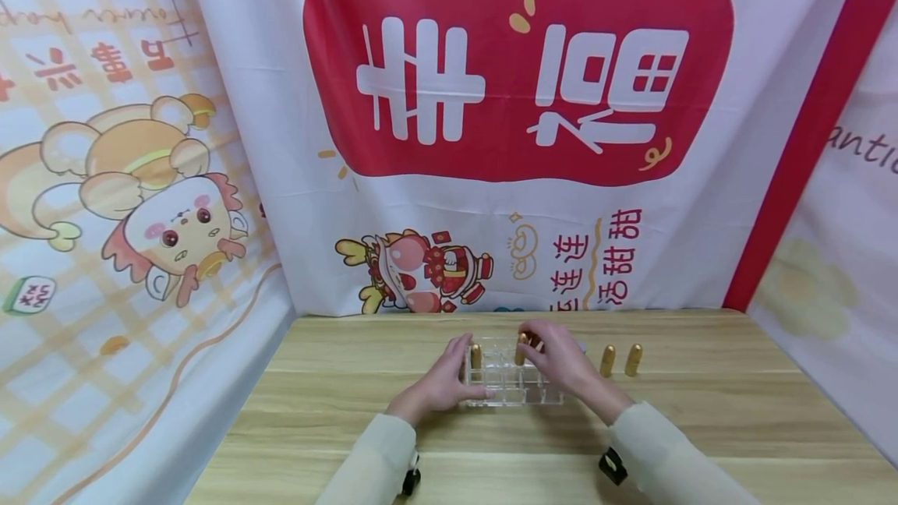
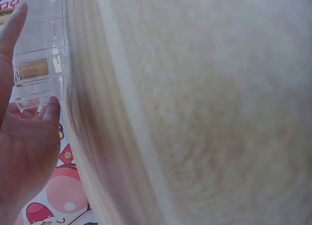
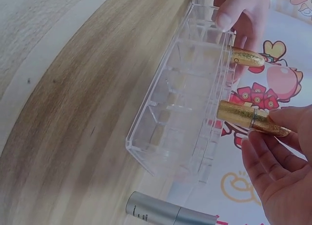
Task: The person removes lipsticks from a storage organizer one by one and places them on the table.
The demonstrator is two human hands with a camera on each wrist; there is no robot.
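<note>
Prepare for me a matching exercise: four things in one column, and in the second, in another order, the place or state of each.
1. left hand
2. right hand
3. clear organizer
4. rightmost gold tube

A. holds the organizer's left end
B. stands on the table, outside the organizer
C. is divided into compartments
D. pinches another gold tube

Pairs: 1-A; 2-D; 3-C; 4-B

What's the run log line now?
left hand: grips rack | right hand: pinches gold tube at rack | silver tube: beside rack
</note>
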